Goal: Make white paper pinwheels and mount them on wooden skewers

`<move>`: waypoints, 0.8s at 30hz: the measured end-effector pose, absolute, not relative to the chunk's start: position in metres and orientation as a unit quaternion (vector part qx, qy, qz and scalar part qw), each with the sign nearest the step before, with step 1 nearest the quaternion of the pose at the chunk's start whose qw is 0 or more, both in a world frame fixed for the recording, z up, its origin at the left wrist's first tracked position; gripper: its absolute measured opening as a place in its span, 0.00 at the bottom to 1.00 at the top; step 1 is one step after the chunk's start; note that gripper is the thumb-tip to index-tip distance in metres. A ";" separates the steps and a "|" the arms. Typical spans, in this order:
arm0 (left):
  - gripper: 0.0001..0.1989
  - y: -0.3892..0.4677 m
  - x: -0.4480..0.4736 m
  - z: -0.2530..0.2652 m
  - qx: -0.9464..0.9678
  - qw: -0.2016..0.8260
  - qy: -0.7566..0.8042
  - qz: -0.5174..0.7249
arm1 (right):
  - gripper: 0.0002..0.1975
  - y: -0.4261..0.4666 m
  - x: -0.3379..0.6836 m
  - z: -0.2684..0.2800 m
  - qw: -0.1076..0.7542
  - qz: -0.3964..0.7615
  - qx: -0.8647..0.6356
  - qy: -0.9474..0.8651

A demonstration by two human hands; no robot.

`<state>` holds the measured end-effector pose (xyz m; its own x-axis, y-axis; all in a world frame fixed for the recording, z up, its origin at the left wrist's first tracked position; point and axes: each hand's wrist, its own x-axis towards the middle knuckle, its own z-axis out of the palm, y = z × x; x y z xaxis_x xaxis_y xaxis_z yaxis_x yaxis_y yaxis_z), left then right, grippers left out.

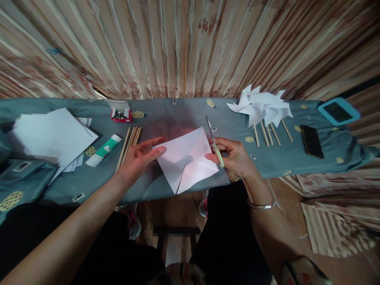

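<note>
A white square sheet of paper is held over the front of the cloth-covered table, with a slit running in from its near corner. My left hand pinches its left corner between thumb and fingers. In my right hand are scissors with a pale green handle, their blades pointing away from me. The right thumb lies at the sheet's right edge; whether it grips the paper too, I cannot tell.
Left of the sheet lie wooden sticks, a glue stick, a red box of pins and stacked white paper. On the right are paper pinwheels, a black phone and a blue-framed tablet. A curtain hangs behind.
</note>
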<state>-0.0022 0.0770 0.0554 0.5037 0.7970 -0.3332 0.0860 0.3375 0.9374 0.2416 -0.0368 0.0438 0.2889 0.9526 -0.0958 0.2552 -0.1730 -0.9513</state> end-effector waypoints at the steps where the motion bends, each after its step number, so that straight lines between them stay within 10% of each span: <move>1: 0.27 0.078 -0.001 0.057 0.466 0.718 0.427 0.292 | 0.22 -0.035 0.242 0.043 0.480 0.373 -0.659 -0.443; 9: 0.20 0.052 0.011 0.040 0.332 0.832 0.334 0.291 | 0.20 -0.014 0.218 0.029 0.632 0.270 -0.637 -0.348; 24: 0.23 0.063 0.010 0.043 0.473 0.670 0.405 0.404 | 0.22 -0.008 0.169 0.029 0.569 0.465 -0.594 -0.328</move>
